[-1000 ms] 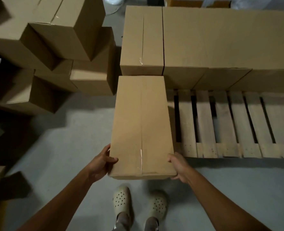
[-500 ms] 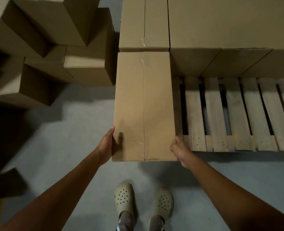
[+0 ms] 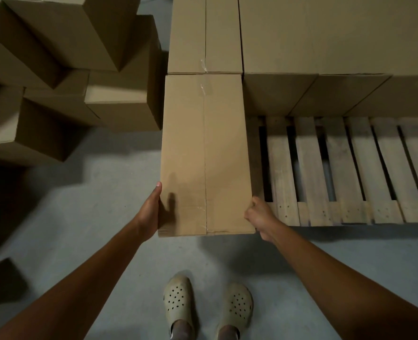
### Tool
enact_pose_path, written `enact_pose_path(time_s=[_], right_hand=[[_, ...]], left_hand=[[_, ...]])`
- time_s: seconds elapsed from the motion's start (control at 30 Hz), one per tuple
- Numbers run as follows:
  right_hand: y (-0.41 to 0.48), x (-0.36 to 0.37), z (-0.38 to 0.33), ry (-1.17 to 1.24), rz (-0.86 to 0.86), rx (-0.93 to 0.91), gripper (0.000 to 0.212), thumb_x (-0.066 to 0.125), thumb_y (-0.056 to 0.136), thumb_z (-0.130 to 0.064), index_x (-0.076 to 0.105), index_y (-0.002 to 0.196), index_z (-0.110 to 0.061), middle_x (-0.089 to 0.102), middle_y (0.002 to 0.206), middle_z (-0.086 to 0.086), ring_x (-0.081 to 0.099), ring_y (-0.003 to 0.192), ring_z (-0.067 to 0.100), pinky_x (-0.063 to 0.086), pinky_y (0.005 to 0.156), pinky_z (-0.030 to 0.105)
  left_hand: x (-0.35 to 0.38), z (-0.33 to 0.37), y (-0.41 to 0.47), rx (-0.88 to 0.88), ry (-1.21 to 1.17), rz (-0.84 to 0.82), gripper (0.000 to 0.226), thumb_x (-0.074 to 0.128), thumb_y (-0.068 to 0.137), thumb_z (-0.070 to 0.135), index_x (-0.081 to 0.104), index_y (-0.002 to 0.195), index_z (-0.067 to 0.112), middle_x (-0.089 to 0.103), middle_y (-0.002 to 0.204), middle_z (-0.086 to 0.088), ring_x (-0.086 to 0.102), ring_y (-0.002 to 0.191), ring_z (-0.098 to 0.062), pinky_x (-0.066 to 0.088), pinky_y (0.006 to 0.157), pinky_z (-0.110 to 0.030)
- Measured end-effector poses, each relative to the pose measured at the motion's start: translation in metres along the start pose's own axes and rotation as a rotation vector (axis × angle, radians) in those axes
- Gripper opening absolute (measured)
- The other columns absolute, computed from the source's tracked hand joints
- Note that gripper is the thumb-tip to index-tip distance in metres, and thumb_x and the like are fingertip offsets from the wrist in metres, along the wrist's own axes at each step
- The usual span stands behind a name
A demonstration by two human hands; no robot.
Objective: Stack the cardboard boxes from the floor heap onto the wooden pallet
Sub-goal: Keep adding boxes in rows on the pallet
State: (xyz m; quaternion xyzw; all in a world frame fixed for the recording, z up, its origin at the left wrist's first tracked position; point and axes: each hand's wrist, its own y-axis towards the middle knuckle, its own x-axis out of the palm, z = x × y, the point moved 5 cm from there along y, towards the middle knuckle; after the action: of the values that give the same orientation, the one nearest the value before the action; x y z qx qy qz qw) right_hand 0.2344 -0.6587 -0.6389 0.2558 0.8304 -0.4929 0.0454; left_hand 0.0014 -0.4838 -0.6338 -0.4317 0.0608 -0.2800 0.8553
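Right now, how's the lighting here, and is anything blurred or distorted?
Head view: dim, warm light; the left hand throws a dark shadow on the box; the heap sinks toward black at far left; pallet slats fan out, likely wide-angle distortion; the bottom-left corner looks blurred.

A storeroom or warehouse is showing: plain cardboard boxes (image 3: 55, 45) are lying heaped at the upper left, stacked boxes (image 3: 325, 33) are sitting on a wooden pallet (image 3: 311, 168) at right, over grey concrete floor (image 3: 105, 192).
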Motion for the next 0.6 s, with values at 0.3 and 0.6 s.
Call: enact_pose_path(time_s=[0.3,0.6], right_hand=[[-0.0022,0.0025,0.0036,-0.045,0.009,-0.021,0.05,0.039,0.097,0.003,0.042,0.144,-0.014,0.057,0.133,0.007,0.055,0.118,0.026,0.047,0.106,0.047],[-0.0026,0.0007,0.0023,-0.05,0.016,-0.02,0.052,0.04,0.096,0.003,0.043,0.145,-0.015,0.058,0.134,0.007,0.056,0.117,0.025,0.048,0.105,0.047]], left_hand=[[0.0037,-0.0015,-0.0024,-0.035,0.011,0.024,0.078,0.026,0.095,0.069,0.021,0.158,0.024,0.036,0.155,-0.003,0.037,0.139,-0.028,0.031,0.109,-0.047],[0.0041,0.0015,-0.0032,-0.047,0.032,0.052,0.091,0.033,0.084,0.077,0.021,0.158,0.025,0.035,0.156,-0.002,0.037,0.139,-0.028,0.028,0.115,-0.05]])
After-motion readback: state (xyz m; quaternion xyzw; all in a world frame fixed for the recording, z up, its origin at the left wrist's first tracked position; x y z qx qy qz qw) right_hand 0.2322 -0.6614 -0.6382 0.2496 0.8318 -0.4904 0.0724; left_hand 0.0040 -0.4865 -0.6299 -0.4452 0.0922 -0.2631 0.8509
